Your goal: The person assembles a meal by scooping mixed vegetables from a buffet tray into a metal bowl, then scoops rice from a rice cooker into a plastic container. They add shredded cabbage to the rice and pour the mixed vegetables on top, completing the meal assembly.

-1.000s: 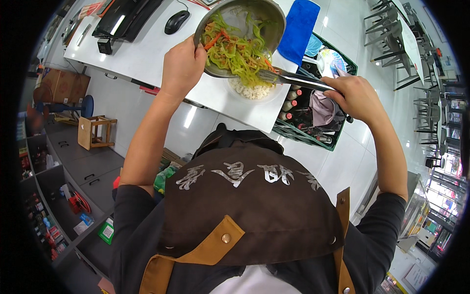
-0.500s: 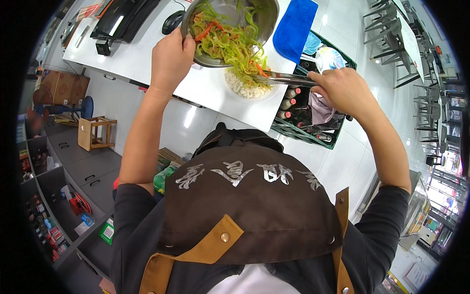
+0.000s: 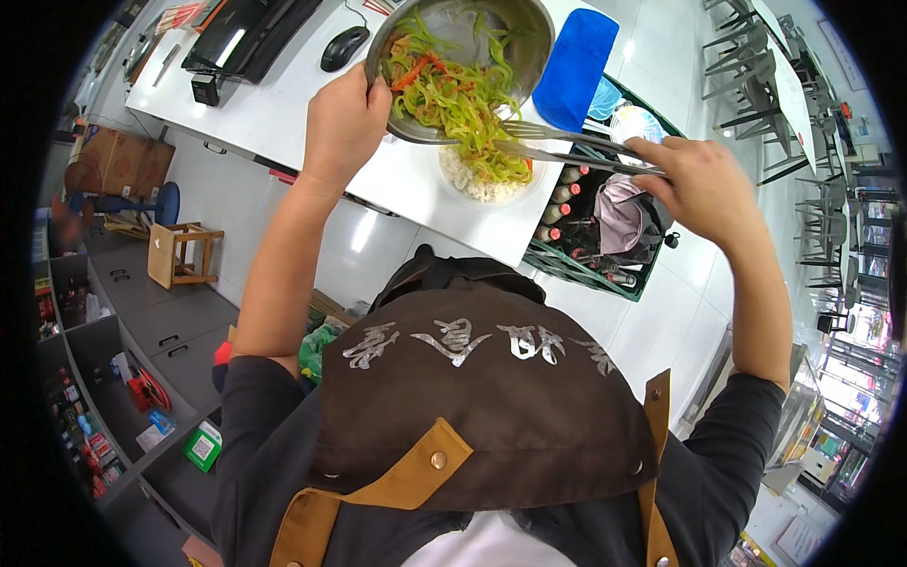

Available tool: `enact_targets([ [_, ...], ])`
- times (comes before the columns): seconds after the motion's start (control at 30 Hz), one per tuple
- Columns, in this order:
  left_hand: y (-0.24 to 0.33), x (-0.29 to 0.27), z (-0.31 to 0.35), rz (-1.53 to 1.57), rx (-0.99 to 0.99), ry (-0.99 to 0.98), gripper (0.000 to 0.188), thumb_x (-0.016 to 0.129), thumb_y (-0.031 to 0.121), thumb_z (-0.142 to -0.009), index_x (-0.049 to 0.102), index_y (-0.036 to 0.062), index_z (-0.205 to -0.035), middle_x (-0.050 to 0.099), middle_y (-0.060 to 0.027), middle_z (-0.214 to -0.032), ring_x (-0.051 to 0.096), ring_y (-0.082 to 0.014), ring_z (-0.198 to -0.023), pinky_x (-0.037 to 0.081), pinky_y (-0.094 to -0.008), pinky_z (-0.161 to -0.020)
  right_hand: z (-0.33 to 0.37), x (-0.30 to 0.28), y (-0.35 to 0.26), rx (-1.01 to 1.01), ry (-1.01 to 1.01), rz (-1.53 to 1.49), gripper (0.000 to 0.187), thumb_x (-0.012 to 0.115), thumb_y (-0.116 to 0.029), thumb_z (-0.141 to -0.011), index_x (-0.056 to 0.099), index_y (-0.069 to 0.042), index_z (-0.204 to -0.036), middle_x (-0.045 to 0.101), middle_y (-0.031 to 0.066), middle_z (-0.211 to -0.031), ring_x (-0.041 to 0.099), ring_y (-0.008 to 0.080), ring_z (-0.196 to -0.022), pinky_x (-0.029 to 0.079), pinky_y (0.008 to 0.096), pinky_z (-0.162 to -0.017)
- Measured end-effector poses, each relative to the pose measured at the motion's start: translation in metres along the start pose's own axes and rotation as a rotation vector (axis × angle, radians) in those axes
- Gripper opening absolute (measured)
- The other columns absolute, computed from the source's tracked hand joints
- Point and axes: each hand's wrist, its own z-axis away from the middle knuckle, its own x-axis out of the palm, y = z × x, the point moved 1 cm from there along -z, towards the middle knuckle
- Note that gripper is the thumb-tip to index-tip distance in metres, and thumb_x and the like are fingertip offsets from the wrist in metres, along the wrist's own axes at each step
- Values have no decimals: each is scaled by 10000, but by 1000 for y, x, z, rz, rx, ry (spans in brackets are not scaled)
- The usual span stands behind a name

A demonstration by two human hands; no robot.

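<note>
My left hand (image 3: 345,118) grips the rim of a round metal bowl (image 3: 531,47), tilted toward me at the table's edge. Inside it are shredded green vegetables (image 3: 444,99) with red strips. Below the bowl, white rice (image 3: 472,181) fills a clear round container (image 3: 521,197), and some of the green shreds lie on top of it. From the right, my right hand (image 3: 699,184) is closed around metal tongs (image 3: 586,145). Their two arms are spread apart, with the tips at the shreds between bowl and rice.
A blue mat (image 3: 576,71) lies right of the bowl on the white table (image 3: 406,194). Beside the table stands a green crate (image 3: 590,269) holding bottles and a pinkish cloth (image 3: 624,217). A black mouse (image 3: 344,48) and a black device (image 3: 248,42) sit to the left.
The tongs' arms, close together before, are now spread apart, and my right hand has shifted slightly right. More green shreds cover the rice. The bowl remains tilted in my left hand.
</note>
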Motion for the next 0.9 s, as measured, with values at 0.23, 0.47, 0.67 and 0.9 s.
enact_targets([
  [0.23, 7, 6, 2, 56, -8, -36, 163, 487, 123, -871, 578, -12, -852, 611, -190, -712, 589, -376, -664, 481, -433, -632, -21, -7, 1, 60, 133, -66, 350, 637, -321, -848, 636, -135, -1145, 644, 100, -799, 612, 297, -758, 477, 400, -684],
  [0.47, 14, 12, 5, -9, 65, -30, 169, 505, 97, -849, 602, 0, -947, 622, -186, -750, 601, -371, -693, 486, -434, -654, -51, 27, 7, 21, 54, -268, 397, 646, -386, -833, 655, -154, -1156, 658, 124, -809, 621, 301, -790, 488, 400, -746],
  [0.67, 19, 13, 12, -101, 150, 12, 205, 518, 94, -843, 612, 5, -1002, 627, -187, -752, 610, -367, -705, 494, -430, -661, -45, 31, 9, 6, -15, -210, 350, 630, -359, -850, 671, -156, -1132, 659, 132, -778, 615, 316, -798, 485, 417, -754],
  [0.9, 15, 14, 12, -168, 213, 26, 219, 520, 90, -841, 607, -10, -1016, 634, -185, -761, 620, -357, -708, 501, -425, -666, -25, 35, 10, -42, 51, -206, 320, 639, -319, -843, 675, -152, -1114, 652, 135, -780, 613, 314, -776, 481, 413, -735],
])
